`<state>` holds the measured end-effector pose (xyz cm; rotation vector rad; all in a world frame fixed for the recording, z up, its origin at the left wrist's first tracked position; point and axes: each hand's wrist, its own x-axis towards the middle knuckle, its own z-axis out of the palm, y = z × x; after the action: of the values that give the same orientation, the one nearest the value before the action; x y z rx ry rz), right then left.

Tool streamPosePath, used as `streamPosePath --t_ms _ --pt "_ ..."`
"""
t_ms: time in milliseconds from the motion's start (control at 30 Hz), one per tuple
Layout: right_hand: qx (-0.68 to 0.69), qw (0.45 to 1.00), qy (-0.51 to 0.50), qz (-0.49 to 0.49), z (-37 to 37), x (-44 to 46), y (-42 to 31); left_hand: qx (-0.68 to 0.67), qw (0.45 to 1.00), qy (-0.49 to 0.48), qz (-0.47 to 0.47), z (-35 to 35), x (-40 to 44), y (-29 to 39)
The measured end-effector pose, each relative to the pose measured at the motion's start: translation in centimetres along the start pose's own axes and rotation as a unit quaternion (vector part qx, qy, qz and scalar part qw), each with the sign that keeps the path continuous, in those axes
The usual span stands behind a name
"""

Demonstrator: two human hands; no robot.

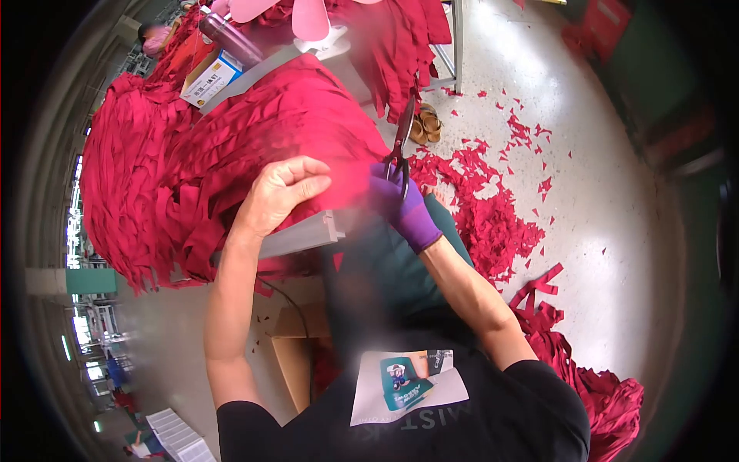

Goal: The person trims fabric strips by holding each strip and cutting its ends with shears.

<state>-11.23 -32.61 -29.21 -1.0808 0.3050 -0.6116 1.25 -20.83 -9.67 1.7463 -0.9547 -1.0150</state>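
My left hand (281, 196) is bare, its thumb and fingers closed on the edge of a red fabric strip (348, 185) at the near end of the pile. In a purple glove, my right hand (406, 212) grips dark-handled scissors (402, 142), whose blades point up and away from me. The strip's right end reaches the gloved fingers, where blur hides the exact contact. Beneath and beyond both hands, a thick heap of red fabric strips (254, 123) covers the table and hangs over its left side.
A pale table edge (300, 235) lies just below my left hand. Behind the heap are a small box (212, 81), a bottle (231, 38) and a pink fan (310, 19). Red scraps (500, 223) and sandals (426, 125) lie on the floor at right; a cardboard box (291, 354) stands below.
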Motion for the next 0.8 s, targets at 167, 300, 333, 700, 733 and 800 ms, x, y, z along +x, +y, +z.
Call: streamPosePath --t_ms 167,300,333,700,733,800 --pt "-0.054 0.996 -0.051 -0.038 0.0 -0.3 -4.0 0.066 0.997 -0.044 0.015 0.5 1.2 -0.6" --pt "-0.041 0.997 -0.051 -0.032 1.0 -0.8 -6.5 0.180 0.981 0.002 0.067 0.3 1.7 -0.3" --pt "-0.032 0.998 -0.049 -0.018 1.3 -0.8 -7.5 0.167 0.984 -0.008 0.060 0.1 1.6 -0.2" --pt "-0.039 0.998 -0.049 0.007 3.2 -0.5 -12.4 0.289 0.933 0.062 0.205 -1.3 -0.8 -0.6" --pt "-0.040 0.998 -0.048 0.003 3.4 -0.5 -12.8 0.197 0.967 0.045 0.154 -1.3 -1.4 -0.6" --pt "-0.119 0.984 -0.074 -0.110 3.5 -0.6 -12.2 0.005 0.999 0.012 0.048 -1.4 -2.8 -0.7"
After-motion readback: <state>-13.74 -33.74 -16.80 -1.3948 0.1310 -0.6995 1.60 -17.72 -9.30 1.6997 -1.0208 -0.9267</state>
